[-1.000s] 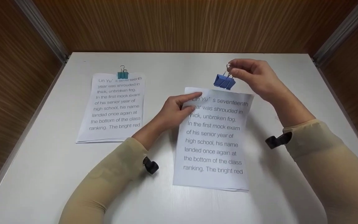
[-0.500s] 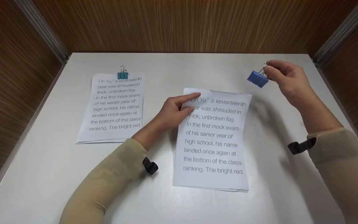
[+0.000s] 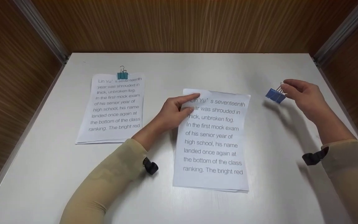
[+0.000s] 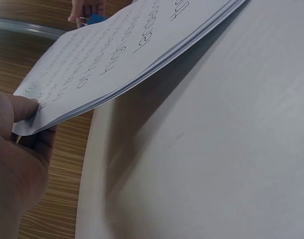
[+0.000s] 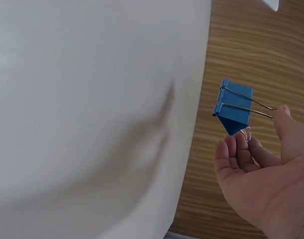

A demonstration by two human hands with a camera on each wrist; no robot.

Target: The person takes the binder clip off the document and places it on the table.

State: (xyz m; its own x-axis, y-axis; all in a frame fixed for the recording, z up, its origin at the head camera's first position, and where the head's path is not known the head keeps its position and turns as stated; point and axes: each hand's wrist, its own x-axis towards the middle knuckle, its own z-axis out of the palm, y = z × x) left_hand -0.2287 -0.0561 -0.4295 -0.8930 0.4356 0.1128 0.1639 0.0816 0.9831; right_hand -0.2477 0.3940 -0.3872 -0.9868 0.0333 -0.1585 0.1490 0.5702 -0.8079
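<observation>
A stack of printed sheets (image 3: 213,140) lies in front of me with its top end raised off the table. My left hand (image 3: 174,112) pinches its upper left edge, thumb on the print and other fingers underneath, as the left wrist view shows. Off to the right, my right hand (image 3: 306,98) holds a blue binder clip (image 3: 275,95) by its wire handles. In the right wrist view the clip (image 5: 235,107) hangs from thumb and fingers, gripping no paper, and its shadow falls on the table.
Left of the stack lies another set of printed sheets (image 3: 112,109), with a teal binder clip (image 3: 122,75) on its top edge. The white table (image 3: 172,68) is bounded by wood-grain panels (image 3: 191,25) at the back and both sides.
The right hand has carried the blue binder clip from just above the stack's top edge to the right, then lower and nearer. The left hand has stayed on the sheets.
</observation>
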